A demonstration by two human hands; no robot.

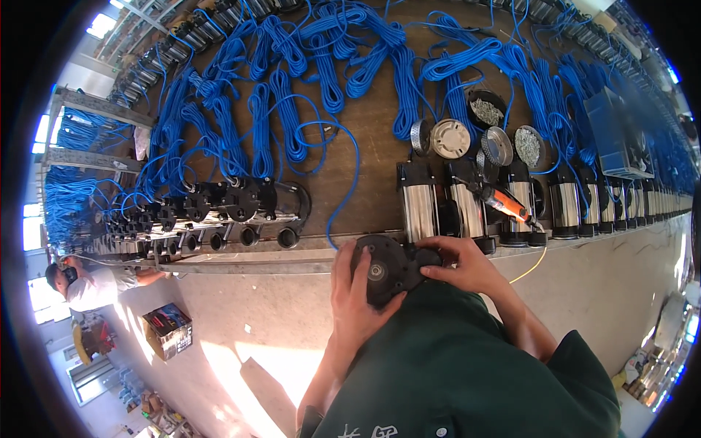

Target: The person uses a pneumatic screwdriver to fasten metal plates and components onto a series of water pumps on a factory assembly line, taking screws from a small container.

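Black round part (pixel 385 271) between hands (pixel 349 290), gripped both sides.

Pale characters (pixel 383 431) on the green garment (pixel 438 350) and, apparently, illegible print (pixel 181 343) on the box (pixel 153 343).

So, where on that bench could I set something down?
The bench top is bare between the loose blue strand and the leftmost upright silver cylinder. Blue cable bundles crowd its far side; round metal dishes and more cylinders fill the right.
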